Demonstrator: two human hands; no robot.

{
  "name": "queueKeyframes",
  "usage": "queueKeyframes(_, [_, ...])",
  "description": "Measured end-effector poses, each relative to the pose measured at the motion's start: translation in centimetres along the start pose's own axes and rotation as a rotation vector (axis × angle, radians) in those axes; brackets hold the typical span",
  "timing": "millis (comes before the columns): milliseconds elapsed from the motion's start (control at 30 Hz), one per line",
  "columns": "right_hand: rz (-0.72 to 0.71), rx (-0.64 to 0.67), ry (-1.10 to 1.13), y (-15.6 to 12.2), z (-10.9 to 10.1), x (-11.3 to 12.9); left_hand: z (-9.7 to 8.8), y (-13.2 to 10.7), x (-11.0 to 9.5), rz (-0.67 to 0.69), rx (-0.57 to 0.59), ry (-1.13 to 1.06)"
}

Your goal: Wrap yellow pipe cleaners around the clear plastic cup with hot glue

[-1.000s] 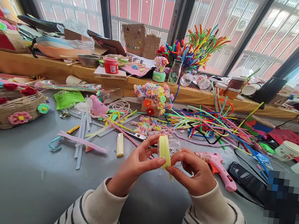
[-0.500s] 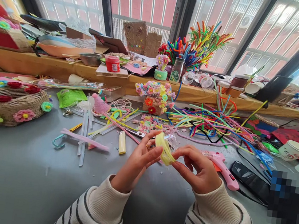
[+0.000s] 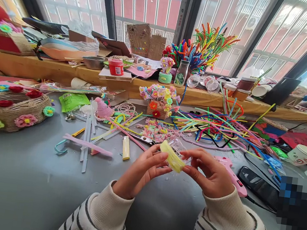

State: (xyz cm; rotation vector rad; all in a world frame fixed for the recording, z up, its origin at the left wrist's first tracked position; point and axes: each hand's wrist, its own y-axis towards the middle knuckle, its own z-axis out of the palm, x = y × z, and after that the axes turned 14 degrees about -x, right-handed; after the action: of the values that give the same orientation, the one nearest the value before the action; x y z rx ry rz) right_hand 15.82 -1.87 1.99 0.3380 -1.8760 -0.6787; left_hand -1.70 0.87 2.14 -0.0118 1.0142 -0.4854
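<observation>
Both of my hands meet over the grey table [image 3: 20, 184] on a clear plastic cup wrapped in yellow fuzzy pipe cleaner [image 3: 173, 156]. My left hand [image 3: 142, 168] pinches its near left side with thumb and fingers. My right hand [image 3: 209, 173] grips the right side, fingers curled round it. The cup lies tilted, its clear mouth pointing away from me. A pink glue gun [image 3: 231, 178] lies just beyond my right hand, partly hidden by it.
Loose pipe cleaners [image 3: 214, 128] spread across the far right. Clear glue sticks [image 3: 87, 136], a yellow lighter [image 3: 125, 148] and scissors [image 3: 143, 139] lie to the left. A woven basket with flowers [image 3: 7, 109] stands at the left edge. Paper cups [image 3: 303, 155] and a black phone [image 3: 260, 185] are on the right.
The yellow-wrapped cup has been turned from standing on edge to lying tilted, and both hands have shifted their hold round it. The hands stayed in the same spot.
</observation>
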Motion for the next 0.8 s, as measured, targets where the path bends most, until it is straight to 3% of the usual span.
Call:
queueKeyframes(133, [-0.019,-0.128,-0.047,0.0,0.0,0.1,0.0,0.0,0.2,0.018,0.049,-0.05])
queueKeyframes(367, [-0.195,-0.469,-0.246,-0.3,0.7,0.6,1.0,-0.2,0.8,0.183,-0.134,-0.187])
queueKeyframes(433, [-0.151,-0.556,-0.27,-0.4,0.9,0.3,1.4,-0.2,0.8,0.231,-0.186,-0.205])
queueKeyframes(533, [0.058,-0.667,-0.139,-0.5,1.1,-0.6,1.7,-0.1,0.8,0.268,-0.254,-0.207])
queueKeyframes(600, [0.156,-0.665,-0.072,-0.6,1.3,-1.2,1.8,-0.1,0.8,0.285,-0.3,-0.199])
queueKeyframes(667, [0.204,-0.582,-0.065,-0.8,1.8,-1.5,2.0,-0.1,0.8,0.309,-0.334,-0.192])
queueKeyframes(733, [0.197,-0.477,-0.096,-1.0,2.5,-1.3,2.2,-0.2,1.0,0.335,-0.359,-0.183])
queueKeyframes(800, [0.106,-0.472,-0.177,-1.2,3.2,-0.7,2.5,-0.2,1.3,0.351,-0.384,-0.168])
